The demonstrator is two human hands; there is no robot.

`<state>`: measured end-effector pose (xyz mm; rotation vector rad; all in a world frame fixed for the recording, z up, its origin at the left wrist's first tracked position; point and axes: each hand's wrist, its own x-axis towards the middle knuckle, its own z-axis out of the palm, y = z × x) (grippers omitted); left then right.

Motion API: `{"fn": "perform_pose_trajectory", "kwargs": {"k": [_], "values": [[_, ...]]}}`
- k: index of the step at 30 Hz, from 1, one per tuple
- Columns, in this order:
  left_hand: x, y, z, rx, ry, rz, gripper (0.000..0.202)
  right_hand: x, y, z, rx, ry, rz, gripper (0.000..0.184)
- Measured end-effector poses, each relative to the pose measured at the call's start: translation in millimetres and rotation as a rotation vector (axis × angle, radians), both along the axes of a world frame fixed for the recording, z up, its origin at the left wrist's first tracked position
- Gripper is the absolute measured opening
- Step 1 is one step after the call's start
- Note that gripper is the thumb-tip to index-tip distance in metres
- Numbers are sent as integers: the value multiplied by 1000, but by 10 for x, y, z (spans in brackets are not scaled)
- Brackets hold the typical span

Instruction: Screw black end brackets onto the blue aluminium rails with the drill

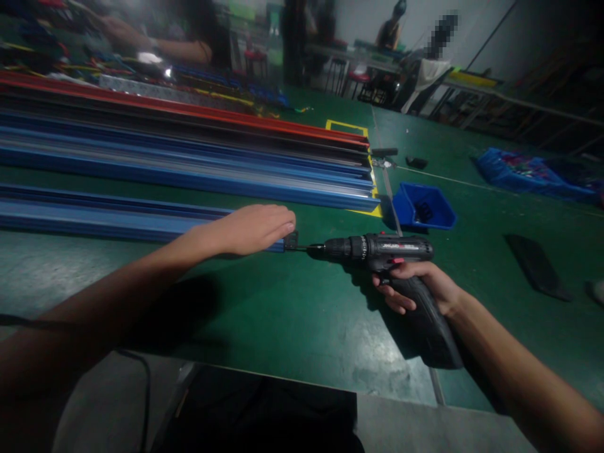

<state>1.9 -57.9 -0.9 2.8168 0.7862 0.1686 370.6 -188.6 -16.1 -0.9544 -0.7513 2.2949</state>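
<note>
My left hand [259, 228] is wrapped over the right end of a long blue metal profile [117, 214] lying on the green table. At that end sits a small black end cap [291, 240], partly covered by my fingers. My right hand [415, 283] grips the handle of a black cordless drill [396, 247], which lies level and points left. Its thin bit reaches the black end cap; whether it sits in a screw is too small to tell.
Several blue, black and red profiles [236, 163] lie side by side beyond my left hand. A blue bin [427, 207] with black parts stands behind the drill. Farther right are more blue bins [523, 173] and a dark flat object [536, 265]. Another person's arm [184, 50] shows at upper left.
</note>
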Motion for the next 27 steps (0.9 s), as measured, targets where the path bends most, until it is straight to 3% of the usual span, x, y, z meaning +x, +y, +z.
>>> {"fn": "perform_pose_trajectory", "kwargs": {"k": [27], "values": [[0,-6,9,-3,8,2,48,-9,6,1,-2,32,15,28]]}}
